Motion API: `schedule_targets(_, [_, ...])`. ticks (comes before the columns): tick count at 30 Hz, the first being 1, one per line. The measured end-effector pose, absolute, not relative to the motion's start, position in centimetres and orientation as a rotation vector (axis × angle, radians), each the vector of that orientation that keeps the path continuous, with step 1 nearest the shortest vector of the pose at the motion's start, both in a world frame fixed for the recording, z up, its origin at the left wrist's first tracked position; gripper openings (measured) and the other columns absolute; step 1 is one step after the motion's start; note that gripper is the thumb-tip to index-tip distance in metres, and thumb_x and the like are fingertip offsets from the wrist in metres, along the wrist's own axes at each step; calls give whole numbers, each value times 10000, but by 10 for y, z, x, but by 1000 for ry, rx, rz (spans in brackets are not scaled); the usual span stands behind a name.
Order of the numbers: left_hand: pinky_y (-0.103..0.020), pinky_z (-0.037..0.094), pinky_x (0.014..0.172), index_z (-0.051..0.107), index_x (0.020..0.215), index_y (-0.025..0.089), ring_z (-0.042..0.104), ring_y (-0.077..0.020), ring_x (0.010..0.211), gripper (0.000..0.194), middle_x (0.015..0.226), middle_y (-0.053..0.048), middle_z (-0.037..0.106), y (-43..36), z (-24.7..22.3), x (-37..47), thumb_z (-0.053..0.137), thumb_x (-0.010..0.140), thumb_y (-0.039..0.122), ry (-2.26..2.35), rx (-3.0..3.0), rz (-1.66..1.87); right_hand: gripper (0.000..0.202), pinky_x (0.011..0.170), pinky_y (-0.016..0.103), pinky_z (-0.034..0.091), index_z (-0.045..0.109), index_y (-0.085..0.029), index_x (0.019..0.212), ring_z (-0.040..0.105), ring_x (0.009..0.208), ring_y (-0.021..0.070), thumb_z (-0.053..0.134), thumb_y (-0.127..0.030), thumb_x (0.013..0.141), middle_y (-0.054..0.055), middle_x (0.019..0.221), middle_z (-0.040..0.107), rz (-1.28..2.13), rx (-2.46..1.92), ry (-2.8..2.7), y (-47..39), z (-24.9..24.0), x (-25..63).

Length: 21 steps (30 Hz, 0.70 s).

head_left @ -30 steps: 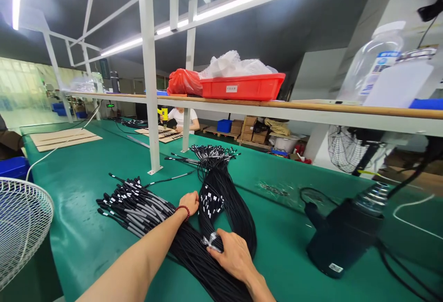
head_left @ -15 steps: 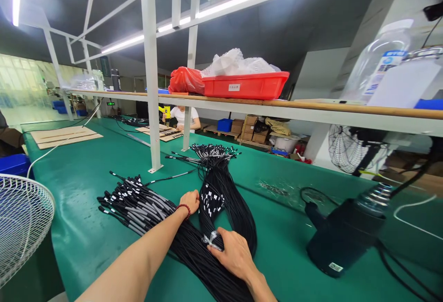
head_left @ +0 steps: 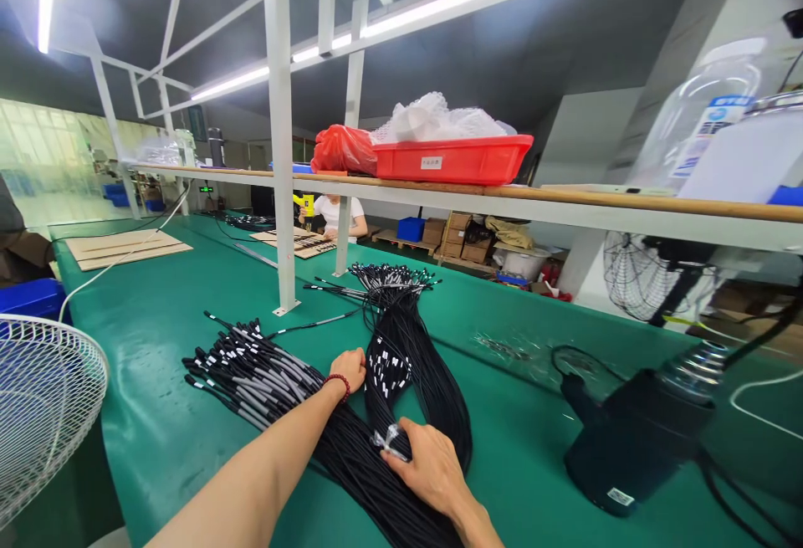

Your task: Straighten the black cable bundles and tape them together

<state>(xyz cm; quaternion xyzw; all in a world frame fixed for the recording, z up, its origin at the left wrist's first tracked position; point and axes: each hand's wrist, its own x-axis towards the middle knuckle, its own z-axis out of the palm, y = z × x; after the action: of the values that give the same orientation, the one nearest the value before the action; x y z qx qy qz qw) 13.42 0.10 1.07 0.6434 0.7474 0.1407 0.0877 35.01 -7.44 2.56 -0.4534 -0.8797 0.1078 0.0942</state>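
Observation:
My right hand [head_left: 432, 460] grips a bundle of black cables [head_left: 448, 389] at a bend tied with a clear plastic band [head_left: 390, 441]. This bundle loops over the bench, with white labels inside the loop and many grey-and-black ends fanned out at the far side. My left hand [head_left: 350, 368], with a beaded bracelet, is closed against the left side of the loop; its fingertips are hidden. Beneath my left forearm lies a second bundle of black cables [head_left: 269, 381] with grey sleeves and white labels, its ends spread to the left.
A black heat gun [head_left: 640, 439] stands on the green bench [head_left: 156, 322] at right. Left is a white fan [head_left: 50, 414]. A shelf post [head_left: 285, 238] rises behind the cables; overhead, the shelf carries a red tray [head_left: 455, 161]. Across the bench a person [head_left: 345, 215] holds a yellow tool.
The view has shifted slightly, so everything appears a little further right and lower. Both hands keep nearly the same place on the cables.

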Motion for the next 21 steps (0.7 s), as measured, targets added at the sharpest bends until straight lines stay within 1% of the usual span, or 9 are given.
schedule_targets(15, [-424,528,875,590,1150,160,619,-203,1007,291,1153,-75,623,2,9,134,569,926,344,2237,1905,395,354,860,355,399,621,-162,1148,605,1018,290,585,-396,885,110,1045,678,313,-1347,-2620,-76,27,351])
schedule_targets(21, [-419,533,868,591,1148,161,622,-200,999,287,1147,-74,625,2,10,134,568,927,342,2238,1920,383,323,825,343,399,632,-170,1097,617,983,287,594,-406,880,96,990,687,299,-1349,-2608,-76,28,350])
